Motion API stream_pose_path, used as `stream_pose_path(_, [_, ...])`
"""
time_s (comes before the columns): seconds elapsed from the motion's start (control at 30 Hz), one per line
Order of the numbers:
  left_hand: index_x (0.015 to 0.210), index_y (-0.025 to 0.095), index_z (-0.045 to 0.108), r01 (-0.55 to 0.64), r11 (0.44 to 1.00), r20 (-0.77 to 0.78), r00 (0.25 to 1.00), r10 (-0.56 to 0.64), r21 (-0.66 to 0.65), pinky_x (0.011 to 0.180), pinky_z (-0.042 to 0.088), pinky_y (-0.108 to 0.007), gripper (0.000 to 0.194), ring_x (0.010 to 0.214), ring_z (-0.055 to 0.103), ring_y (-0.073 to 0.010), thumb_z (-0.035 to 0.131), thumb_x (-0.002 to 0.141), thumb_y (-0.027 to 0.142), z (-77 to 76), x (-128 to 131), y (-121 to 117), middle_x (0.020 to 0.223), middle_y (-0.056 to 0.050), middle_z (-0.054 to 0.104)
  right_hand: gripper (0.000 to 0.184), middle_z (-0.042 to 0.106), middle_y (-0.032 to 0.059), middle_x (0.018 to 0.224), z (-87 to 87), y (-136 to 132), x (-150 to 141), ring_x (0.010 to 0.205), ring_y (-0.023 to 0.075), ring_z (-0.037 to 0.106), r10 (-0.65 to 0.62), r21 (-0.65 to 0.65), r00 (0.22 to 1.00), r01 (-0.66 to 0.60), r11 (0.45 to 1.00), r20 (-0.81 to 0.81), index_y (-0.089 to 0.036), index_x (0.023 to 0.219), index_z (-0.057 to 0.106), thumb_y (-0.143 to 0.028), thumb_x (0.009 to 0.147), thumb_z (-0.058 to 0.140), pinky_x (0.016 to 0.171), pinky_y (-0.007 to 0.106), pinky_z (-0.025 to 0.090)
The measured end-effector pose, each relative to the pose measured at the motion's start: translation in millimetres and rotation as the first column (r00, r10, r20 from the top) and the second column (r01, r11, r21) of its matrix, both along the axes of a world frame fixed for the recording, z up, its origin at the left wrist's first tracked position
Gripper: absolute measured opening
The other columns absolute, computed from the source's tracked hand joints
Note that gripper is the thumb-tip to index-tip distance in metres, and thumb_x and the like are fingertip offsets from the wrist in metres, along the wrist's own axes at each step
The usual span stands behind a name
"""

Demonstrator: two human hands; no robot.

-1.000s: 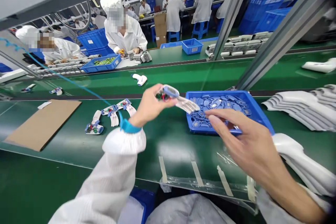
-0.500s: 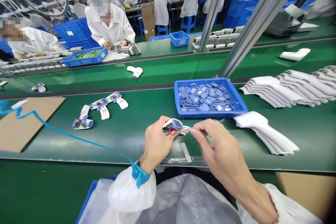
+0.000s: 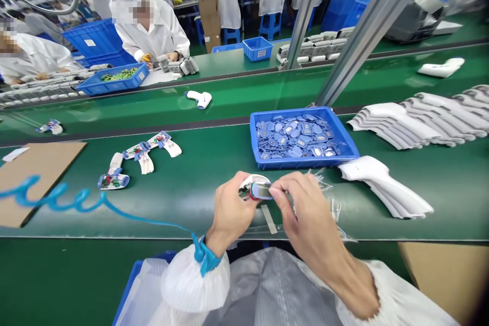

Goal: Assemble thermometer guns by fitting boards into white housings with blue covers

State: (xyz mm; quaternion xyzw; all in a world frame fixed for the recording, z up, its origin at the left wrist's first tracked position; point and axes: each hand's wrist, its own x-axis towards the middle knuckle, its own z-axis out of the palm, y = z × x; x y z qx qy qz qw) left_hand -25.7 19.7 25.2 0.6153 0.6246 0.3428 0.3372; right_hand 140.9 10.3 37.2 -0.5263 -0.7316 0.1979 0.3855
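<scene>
My left hand [image 3: 234, 210] is closed around a half-built thermometer gun [image 3: 254, 183], its white shell open at the side with red wire and green board showing. Its blue-framed display [image 3: 261, 191] faces up toward me. At the right end of that display, my right hand [image 3: 305, 201] pinches with thumb and forefinger; what lies between the fingertips is too small to make out. Below the hands, a pale strip [image 3: 269, 219] lies on the green bench [image 3: 183, 214]. Thin clear plastic pieces [image 3: 336, 209] lie partly hidden beside my right hand.
A blue tray [image 3: 305, 164] of small blue parts stands behind my hands. White shells [image 3: 385, 183] are stacked at right. Several opened thermometer guns [image 3: 141, 155] lie left, near a cardboard sheet [image 3: 42, 178]. A coiled blue cord [image 3: 145, 218] runs to my left wrist. A co-worker [image 3: 148, 25] works across the conveyor.
The thermometer gun has turned so its display faces me more. My right fingertips have moved slightly left onto the display's end, and clear plastic pieces have come into sight.
</scene>
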Motion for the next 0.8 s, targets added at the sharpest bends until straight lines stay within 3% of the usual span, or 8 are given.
stream_pose_path(0.1, [0.095,0.021,0.069,-0.124,0.990,0.037,0.991,0.126,-0.066,0.073,0.045,-0.027,0.020,0.081,0.064,-0.0173,0.074,0.076,0.017,-5.5,-0.6,4.8,0.089,0.001,0.073,0.026,0.065,0.0061,0.093,-11.4,-5.1,8.6,0.086,0.0219,0.053,-0.003,-0.062,0.999,0.005,0.998,0.037,-0.020,0.089,0.061,-0.033,0.105,0.044,0.079,0.038,0.040])
stream_pose_path(0.23, [0.093,0.017,0.068,-0.021,0.967,0.239,0.967,0.084,-0.255,0.071,0.046,-0.026,0.031,0.079,0.064,-0.0166,0.084,0.070,0.029,-15.8,4.3,5.7,0.087,-0.001,0.072,0.026,0.061,0.0053,0.085,-33.8,-0.2,16.9,0.082,0.0216,0.054,-0.085,-0.155,0.996,0.090,0.984,0.035,-0.021,0.087,0.058,-0.037,0.103,0.046,0.076,0.037,0.041])
stream_pose_path(0.4, [0.092,0.014,0.066,0.011,0.936,0.344,0.932,0.118,-0.351,0.066,0.045,-0.024,0.035,0.071,0.060,-0.0132,0.085,0.071,0.035,-25.0,5.0,1.9,0.082,-0.001,0.070,0.026,0.061,0.0036,0.085,-33.1,13.8,27.2,0.076,0.0177,0.056,-0.169,-0.159,0.985,0.165,0.973,-0.013,-0.021,0.089,0.055,-0.040,0.104,0.044,0.070,0.033,0.042])
stream_pose_path(0.5, [0.094,0.013,0.065,0.024,0.921,0.422,0.893,0.154,-0.389,0.062,0.044,-0.023,0.036,0.067,0.057,-0.0109,0.085,0.073,0.034,-21.1,-1.6,0.8,0.082,-0.001,0.068,0.026,0.062,0.0064,0.083,-42.8,21.3,50.8,0.075,0.0207,0.056,-0.234,-0.115,0.942,0.267,0.957,0.241,-0.021,0.085,0.057,-0.038,0.101,0.046,0.064,0.034,0.036])
stream_pose_path(0.6, [0.105,0.014,0.066,0.100,0.906,0.505,0.853,0.136,-0.412,0.069,0.047,-0.023,0.043,0.078,0.061,-0.0126,0.086,0.072,0.034,-13.3,-11.0,0.5,0.094,-0.004,0.070,0.025,0.066,0.0159,0.097,-55.7,22.7,73.7,0.084,0.0288,0.058,-0.252,0.002,0.816,0.294,0.956,0.520,-0.019,0.093,0.066,-0.037,0.098,0.048,0.061,0.037,0.032])
stream_pose_path(0.67, [0.111,0.015,0.066,0.170,0.905,0.542,0.837,0.077,-0.390,0.077,0.048,-0.024,0.047,0.086,0.062,-0.0138,0.087,0.073,0.034,-9.7,-16.3,0.9,0.102,-0.005,0.070,0.031,0.065,0.0205,0.112,-54.0,20.2,78.4,0.096,0.0335,0.059,-0.292,0.080,0.820,0.292,0.953,0.493,-0.018,0.108,0.069,-0.041,0.097,0.052,0.067,0.041,0.038])
stream_pose_path(0.73, [0.110,0.015,0.066,0.221,0.910,0.549,0.835,0.009,-0.350,0.076,0.048,-0.024,0.041,0.083,0.061,-0.0131,0.081,0.080,0.038,-8.6,-19.2,1.8,0.100,-0.005,0.068,0.039,0.066,0.0187,0.116,-42.4,16.6,72.8,0.103,0.0336,0.060,-0.188,0.017,0.928,0.193,0.981,0.321,-0.019,0.116,0.068,-0.049,0.097,0.054,0.079,0.045,0.046])
stream_pose_path(0.8, [0.105,0.015,0.066,0.260,0.909,0.546,0.837,-0.045,-0.324,0.071,0.048,-0.025,0.034,0.075,0.058,-0.0126,0.073,0.087,0.042,-9.1,-19.6,2.7,0.092,-0.004,0.066,0.040,0.070,0.0120,0.110,-26.4,13.2,59.8,0.100,0.0279,0.064,0.112,-0.255,0.992,-0.092,0.962,0.064,-0.022,0.116,0.066,-0.054,0.098,0.051,0.085,0.043,0.050])
